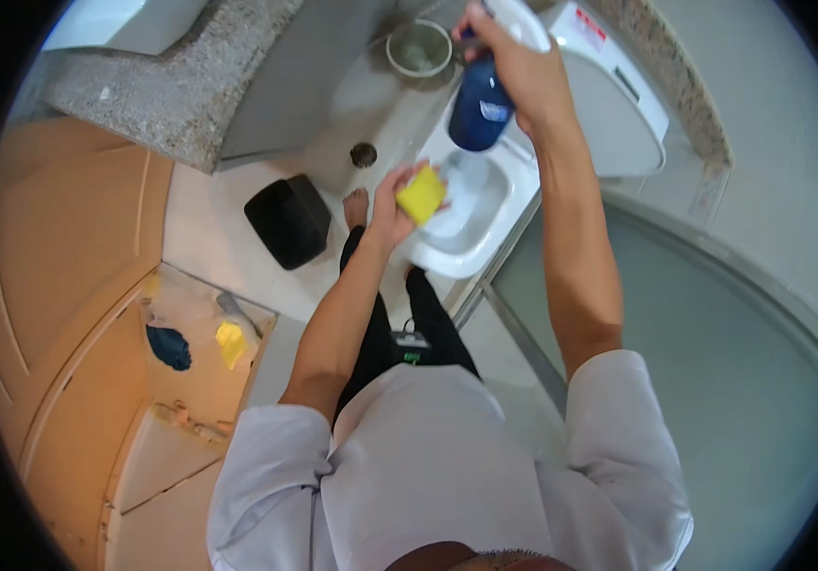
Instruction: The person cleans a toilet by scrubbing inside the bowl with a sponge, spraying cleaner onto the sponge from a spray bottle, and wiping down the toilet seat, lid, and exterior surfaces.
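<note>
My right hand (531, 81) is closed around the white top of a blue spray bottle (481, 107), holding it above a white toilet bowl (457, 259). Lower and to the left, my left hand (390, 211) grips a yellow sponge (422, 195) beside the bowl's left rim. The sponge is slightly blurred, and its underside is hidden by my fingers.
A black bin (287, 221) stands left of my feet, near a round floor drain (363, 155). Beyond it sits a round pail (418, 49). A granite counter (171, 90), an open wooden cabinet (143, 381) and a frosted glass panel (713, 381) border the space.
</note>
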